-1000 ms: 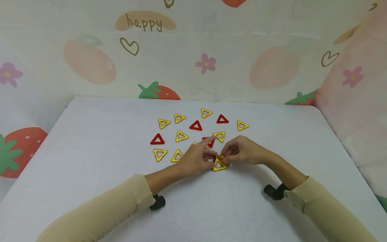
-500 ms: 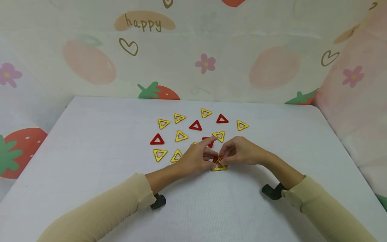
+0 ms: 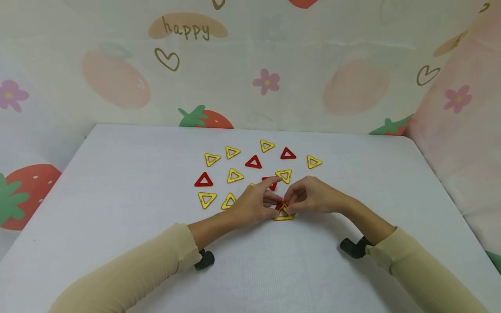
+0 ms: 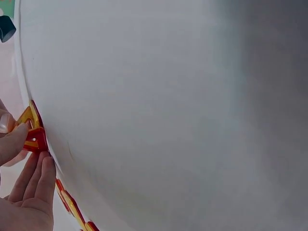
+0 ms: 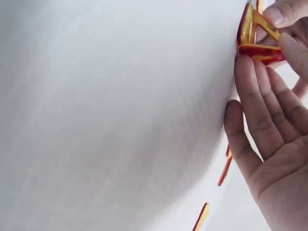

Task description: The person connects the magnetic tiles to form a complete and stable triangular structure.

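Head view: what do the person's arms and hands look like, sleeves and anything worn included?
The left sleeve and right sleeve are plain beige, ending short of the wrists. A dark left fitting and dark right fitting, tube-like, jut out near the sleeve ends. The left hand and right hand are bare; no gloves, cables or markings show.

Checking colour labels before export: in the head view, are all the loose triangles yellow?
No, red triangles lie among the yellow triangles on the white table.
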`<control>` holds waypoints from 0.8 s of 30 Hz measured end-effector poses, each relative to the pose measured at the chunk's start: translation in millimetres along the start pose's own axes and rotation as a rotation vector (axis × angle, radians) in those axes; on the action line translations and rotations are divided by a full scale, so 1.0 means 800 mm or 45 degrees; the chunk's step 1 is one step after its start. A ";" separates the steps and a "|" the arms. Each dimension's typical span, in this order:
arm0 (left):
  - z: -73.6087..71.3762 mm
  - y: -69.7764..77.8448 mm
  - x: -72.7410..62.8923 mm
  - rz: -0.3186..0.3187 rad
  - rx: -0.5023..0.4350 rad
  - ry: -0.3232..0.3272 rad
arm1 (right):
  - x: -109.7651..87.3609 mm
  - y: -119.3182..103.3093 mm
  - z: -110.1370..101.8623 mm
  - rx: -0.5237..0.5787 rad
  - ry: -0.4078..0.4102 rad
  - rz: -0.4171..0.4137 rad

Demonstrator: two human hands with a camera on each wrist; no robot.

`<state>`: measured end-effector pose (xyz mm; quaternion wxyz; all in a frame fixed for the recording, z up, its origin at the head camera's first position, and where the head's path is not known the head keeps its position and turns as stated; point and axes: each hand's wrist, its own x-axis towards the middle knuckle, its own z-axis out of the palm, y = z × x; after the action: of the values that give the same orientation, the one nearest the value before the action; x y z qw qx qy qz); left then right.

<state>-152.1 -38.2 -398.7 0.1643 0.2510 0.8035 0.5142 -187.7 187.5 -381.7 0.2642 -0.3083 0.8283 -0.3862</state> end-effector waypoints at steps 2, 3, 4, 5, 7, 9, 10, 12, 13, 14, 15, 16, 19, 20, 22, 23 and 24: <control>-0.001 0.000 0.001 0.001 0.011 0.007 | -0.001 0.001 -0.002 -0.004 -0.008 0.003; -0.001 0.000 0.001 -0.001 0.017 0.010 | -0.001 0.002 -0.004 -0.006 -0.011 0.003; -0.001 0.000 0.001 -0.002 0.024 0.014 | -0.002 0.003 -0.005 -0.005 -0.011 0.004; -0.001 0.000 0.001 -0.005 0.031 0.019 | -0.002 0.003 -0.006 -0.004 -0.011 0.005; -0.002 0.000 0.002 -0.012 0.042 0.025 | -0.002 0.004 -0.008 -0.003 -0.002 0.004; -0.002 0.001 0.002 -0.016 0.046 0.029 | -0.002 0.004 -0.008 -0.009 0.013 -0.004; -0.002 0.001 0.002 -0.016 0.047 0.030 | -0.002 0.004 -0.008 -0.015 0.023 -0.007; -0.003 0.001 0.002 -0.017 0.046 0.032 | -0.001 0.004 -0.007 -0.029 0.040 -0.023; -0.003 0.001 0.002 -0.015 0.046 0.034 | -0.001 0.003 -0.006 -0.033 0.047 -0.030; -0.003 0.002 0.002 -0.014 0.045 0.037 | 0.000 0.003 -0.005 -0.037 0.052 -0.040; -0.003 0.002 0.002 -0.011 0.046 0.039 | 0.000 0.002 -0.004 -0.041 0.053 -0.049; -0.003 0.002 0.001 -0.011 0.046 0.042 | 0.001 0.001 -0.003 -0.043 0.053 -0.053; -0.003 0.001 0.001 0.003 0.053 0.050 | 0.002 -0.001 -0.001 -0.057 0.049 -0.065; -0.003 0.001 0.001 0.007 0.054 0.053 | 0.002 -0.001 0.000 -0.065 0.047 -0.069; -0.004 0.000 0.002 0.012 0.065 0.060 | 0.003 -0.001 0.001 -0.082 0.046 -0.077; -0.004 0.000 0.002 0.015 0.071 0.065 | 0.003 -0.001 0.001 -0.090 0.045 -0.083; -0.004 -0.001 0.002 0.017 0.078 0.069 | 0.003 -0.001 0.001 -0.093 0.045 -0.088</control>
<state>-155.2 -39.9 -397.9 0.1313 0.2470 0.8214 0.4970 -188.5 184.4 -382.1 0.2245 -0.3394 0.8352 -0.3699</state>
